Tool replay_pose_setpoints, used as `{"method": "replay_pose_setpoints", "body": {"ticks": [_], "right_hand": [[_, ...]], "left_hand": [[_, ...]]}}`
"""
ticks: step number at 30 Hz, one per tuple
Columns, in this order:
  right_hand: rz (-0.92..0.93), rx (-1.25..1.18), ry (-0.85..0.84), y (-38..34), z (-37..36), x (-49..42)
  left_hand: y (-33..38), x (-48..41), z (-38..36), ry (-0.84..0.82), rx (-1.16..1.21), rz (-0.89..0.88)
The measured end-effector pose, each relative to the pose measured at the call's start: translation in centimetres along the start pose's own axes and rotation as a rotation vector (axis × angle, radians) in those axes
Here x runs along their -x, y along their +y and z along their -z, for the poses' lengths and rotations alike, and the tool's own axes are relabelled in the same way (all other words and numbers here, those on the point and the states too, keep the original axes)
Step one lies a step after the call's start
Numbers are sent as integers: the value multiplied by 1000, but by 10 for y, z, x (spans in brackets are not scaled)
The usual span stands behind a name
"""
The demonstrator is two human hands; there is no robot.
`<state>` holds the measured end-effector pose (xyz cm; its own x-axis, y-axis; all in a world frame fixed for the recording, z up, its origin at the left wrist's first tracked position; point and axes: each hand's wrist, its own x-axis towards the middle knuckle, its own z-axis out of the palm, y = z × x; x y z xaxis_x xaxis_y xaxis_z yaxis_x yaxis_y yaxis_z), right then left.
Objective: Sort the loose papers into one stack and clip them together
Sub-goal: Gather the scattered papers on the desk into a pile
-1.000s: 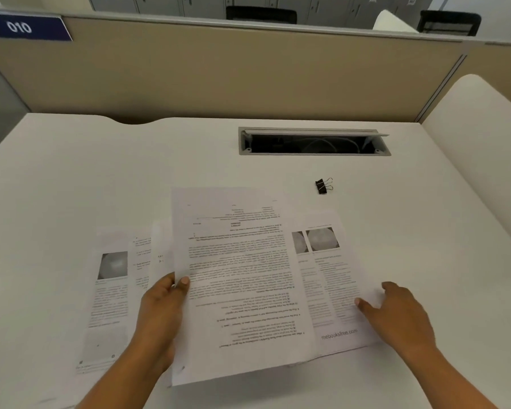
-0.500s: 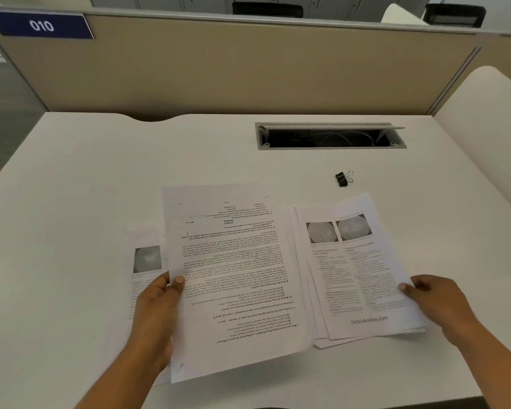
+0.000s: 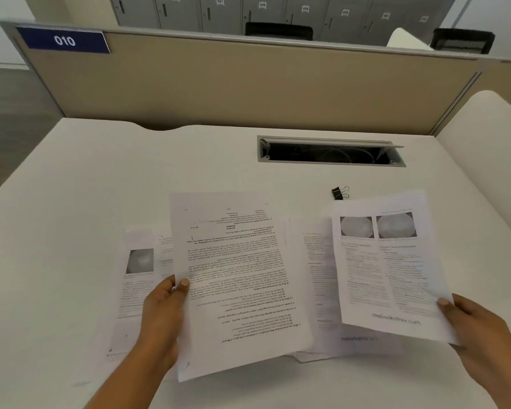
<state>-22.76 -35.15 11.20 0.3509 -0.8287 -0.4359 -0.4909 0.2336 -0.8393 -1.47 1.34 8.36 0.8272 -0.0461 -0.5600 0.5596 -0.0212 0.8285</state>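
My left hand (image 3: 164,314) grips the left edge of a text-only sheet (image 3: 239,278), held above the desk with its print upside down. My right hand (image 3: 469,323) pinches the lower right corner of a sheet with two round pictures (image 3: 387,270), lifted clear of the desk. More printed sheets (image 3: 322,290) lie on the desk between and under the two held ones. Another page with a grey picture (image 3: 136,278) lies flat to the left, partly hidden by my left hand. A small black binder clip (image 3: 340,192) sits on the desk beyond the papers.
The white desk (image 3: 101,187) has an open cable slot (image 3: 331,152) at the back, behind the clip. A beige partition (image 3: 248,84) with a blue "010" label closes the far edge. A second white desktop (image 3: 490,143) adjoins on the right.
My right hand has lifted the sheet with the two pictures off the pile and carried it right and up. The left hand still holds its text sheet.
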Motion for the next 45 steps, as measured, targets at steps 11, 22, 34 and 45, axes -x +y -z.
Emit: {"method": "replay_pose_setpoints", "body": {"ticks": [11,22,34,45], "right_hand": [[66,-171,-266,-21,-59,45],[143,-57,-282,-17,-105,44],[125,13,-512,-18,-112,47],[86,35,-620,-21,-102,47]], "left_hand": [[-2,18,-50,-32,1,17],[2,32,-73,-174,109,70],[15,25,-69,-155,37,-31],[14,23,-67,-135,70,-46]]}}
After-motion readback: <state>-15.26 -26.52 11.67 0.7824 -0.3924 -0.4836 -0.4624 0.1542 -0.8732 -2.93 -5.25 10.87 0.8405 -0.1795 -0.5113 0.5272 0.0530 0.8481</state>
